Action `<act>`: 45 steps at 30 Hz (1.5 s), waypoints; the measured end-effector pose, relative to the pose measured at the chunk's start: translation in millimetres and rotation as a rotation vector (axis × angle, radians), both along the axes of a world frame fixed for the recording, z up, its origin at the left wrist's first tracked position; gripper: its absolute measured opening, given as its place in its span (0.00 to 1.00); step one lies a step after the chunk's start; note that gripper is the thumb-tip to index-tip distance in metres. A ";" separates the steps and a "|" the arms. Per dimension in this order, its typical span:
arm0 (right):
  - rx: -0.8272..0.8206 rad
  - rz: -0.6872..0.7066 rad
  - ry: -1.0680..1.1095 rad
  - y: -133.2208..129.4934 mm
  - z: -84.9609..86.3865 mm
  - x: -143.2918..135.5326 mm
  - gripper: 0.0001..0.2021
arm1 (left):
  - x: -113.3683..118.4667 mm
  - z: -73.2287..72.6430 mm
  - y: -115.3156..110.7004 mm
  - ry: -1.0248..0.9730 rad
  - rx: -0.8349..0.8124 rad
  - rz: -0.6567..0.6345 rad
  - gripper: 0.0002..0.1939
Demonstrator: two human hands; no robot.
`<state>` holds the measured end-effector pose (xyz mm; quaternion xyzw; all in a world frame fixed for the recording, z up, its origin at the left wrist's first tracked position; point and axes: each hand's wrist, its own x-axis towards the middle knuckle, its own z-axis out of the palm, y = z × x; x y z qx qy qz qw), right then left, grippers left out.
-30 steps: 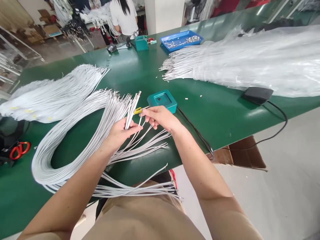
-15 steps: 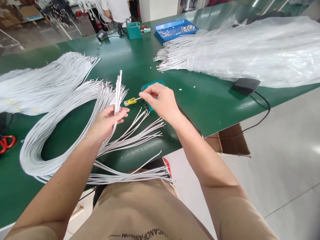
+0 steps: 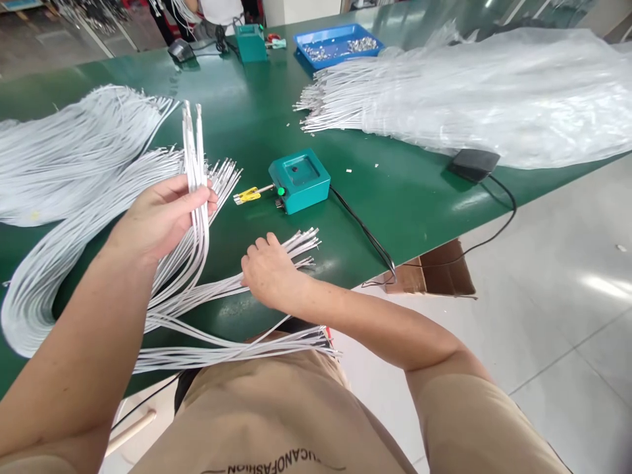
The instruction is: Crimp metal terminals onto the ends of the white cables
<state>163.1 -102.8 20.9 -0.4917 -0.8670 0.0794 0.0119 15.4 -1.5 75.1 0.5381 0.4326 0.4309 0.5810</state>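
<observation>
My left hand point(image 3: 165, 214) is closed around several white wires point(image 3: 196, 155), whose ends stick up above my thumb. Low over the table, my right hand point(image 3: 269, 271) has its fingers wrapped round a loose bunch of white wires point(image 3: 303, 243) that lies crosswise. Beyond my right hand sits a teal box-shaped device point(image 3: 302, 181) with a green button and a metal shaft that ends in a yellow tip point(image 3: 247, 195). A large looped bundle of white wires point(image 3: 29, 309) curves behind my left hand. More white wires point(image 3: 237, 352) lie along the table edge by my body.
A second heap of wires point(image 3: 89, 145) is at the left. A plastic-wrapped wire bundle point(image 3: 469, 99) covers the right back, near a black pedal point(image 3: 474, 164) with a cord. Behind are a blue tray point(image 3: 340, 49) of small metal parts, another teal device point(image 3: 251, 44) and a person point(image 3: 220, 12).
My right hand has left the yellow tip of the device and moved down onto the loose wires. My left hand has shifted left and up with its wires.
</observation>
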 end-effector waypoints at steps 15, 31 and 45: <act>-0.454 -0.373 0.802 91.1 35.2 36.2 0.12 | 5.3 -42.9 40.2 0.043 -0.033 -0.033 0.14; -0.771 -0.494 1.730 143.7 -18.2 3.8 0.11 | -0.6 -83.3 49.8 -0.048 -0.026 0.076 0.15; -0.908 -0.571 1.593 143.9 -6.2 11.8 0.19 | 7.2 -79.3 40.0 0.090 0.046 0.038 0.11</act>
